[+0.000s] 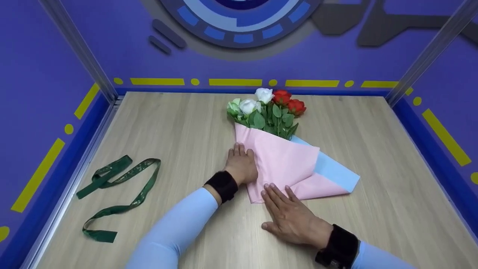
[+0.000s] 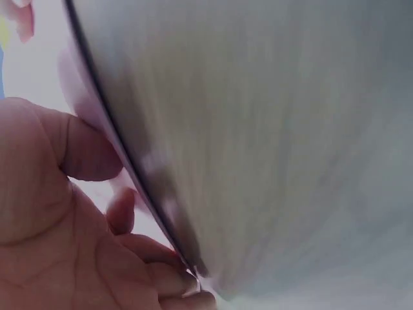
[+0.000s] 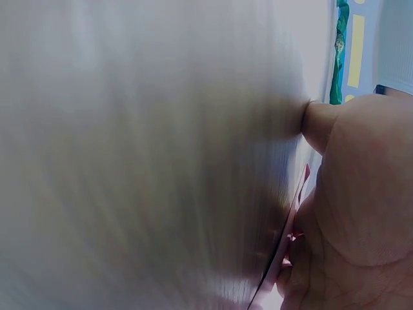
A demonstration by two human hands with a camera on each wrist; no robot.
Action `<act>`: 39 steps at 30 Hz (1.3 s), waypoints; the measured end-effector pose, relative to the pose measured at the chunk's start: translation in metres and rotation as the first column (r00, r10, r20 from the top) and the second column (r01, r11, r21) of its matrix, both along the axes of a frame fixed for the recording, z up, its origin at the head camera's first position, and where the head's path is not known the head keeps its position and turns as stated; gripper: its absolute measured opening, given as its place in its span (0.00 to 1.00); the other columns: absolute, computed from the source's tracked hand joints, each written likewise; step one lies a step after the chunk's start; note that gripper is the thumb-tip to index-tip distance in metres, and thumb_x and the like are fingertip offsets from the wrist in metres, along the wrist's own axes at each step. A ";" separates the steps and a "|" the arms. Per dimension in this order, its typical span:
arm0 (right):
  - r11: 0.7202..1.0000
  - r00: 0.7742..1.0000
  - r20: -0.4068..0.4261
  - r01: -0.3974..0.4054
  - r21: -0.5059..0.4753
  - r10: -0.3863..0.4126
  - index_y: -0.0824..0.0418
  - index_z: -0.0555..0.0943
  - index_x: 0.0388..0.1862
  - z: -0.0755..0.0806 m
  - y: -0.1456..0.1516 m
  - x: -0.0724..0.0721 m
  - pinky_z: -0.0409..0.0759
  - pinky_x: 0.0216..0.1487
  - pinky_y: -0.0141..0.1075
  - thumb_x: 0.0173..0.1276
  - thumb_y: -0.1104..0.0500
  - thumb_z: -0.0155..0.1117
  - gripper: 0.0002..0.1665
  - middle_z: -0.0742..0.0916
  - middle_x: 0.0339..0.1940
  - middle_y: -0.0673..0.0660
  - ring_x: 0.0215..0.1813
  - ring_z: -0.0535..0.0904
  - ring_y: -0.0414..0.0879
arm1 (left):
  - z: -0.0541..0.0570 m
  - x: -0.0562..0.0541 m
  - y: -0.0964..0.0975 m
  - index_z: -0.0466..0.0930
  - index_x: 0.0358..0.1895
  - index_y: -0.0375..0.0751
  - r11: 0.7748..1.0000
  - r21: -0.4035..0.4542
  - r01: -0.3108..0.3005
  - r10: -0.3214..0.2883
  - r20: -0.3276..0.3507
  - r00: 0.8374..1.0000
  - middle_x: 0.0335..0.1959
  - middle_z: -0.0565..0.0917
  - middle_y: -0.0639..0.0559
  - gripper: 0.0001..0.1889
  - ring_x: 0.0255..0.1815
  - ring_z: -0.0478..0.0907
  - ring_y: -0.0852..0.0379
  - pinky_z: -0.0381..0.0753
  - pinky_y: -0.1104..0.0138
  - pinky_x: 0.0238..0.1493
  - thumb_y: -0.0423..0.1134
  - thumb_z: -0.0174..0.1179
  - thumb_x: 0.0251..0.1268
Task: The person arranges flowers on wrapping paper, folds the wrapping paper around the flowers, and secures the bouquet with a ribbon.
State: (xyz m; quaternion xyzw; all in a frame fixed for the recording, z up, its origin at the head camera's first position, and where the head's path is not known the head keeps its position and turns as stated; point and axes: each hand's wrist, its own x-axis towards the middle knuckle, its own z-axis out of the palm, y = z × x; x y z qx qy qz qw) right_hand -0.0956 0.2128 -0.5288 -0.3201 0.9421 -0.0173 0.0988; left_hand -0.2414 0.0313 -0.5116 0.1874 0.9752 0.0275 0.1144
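A bouquet lies on the wooden table, its roses white (image 1: 251,107), pale green and red (image 1: 297,107), with green leaves above the wrapping. Pink wrapping paper (image 1: 283,149) is folded over the stems, which are hidden. Its blue side (image 1: 334,170) shows at the right. My left hand (image 1: 242,164) presses on the left edge of the paper, fingers pointing toward the flowers; the left wrist view shows its thumb (image 2: 90,148) bent against the paper. With fingers extended, my right hand (image 1: 291,218) rests at the paper's lower edge, fingertips on the pink and thumb on the table.
A long green ribbon (image 1: 143,190) with gold print lies loosely looped on the left of the table (image 1: 186,123). Blue panels with yellow marks (image 1: 235,82) stand along the back and both sides, joined by metal posts (image 1: 429,52).
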 end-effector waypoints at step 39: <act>1.000 1.000 0.029 0.013 -0.010 -0.012 0.65 0.52 0.87 0.000 0.001 0.001 0.50 0.85 0.60 0.82 0.28 0.39 0.53 0.55 0.88 0.65 0.89 0.49 0.58 | 0.003 -0.030 -0.022 0.46 0.85 0.29 0.992 -0.040 0.123 -0.122 0.039 0.992 0.86 0.51 0.32 0.34 0.88 0.46 0.37 0.55 0.44 0.84 0.41 0.40 0.84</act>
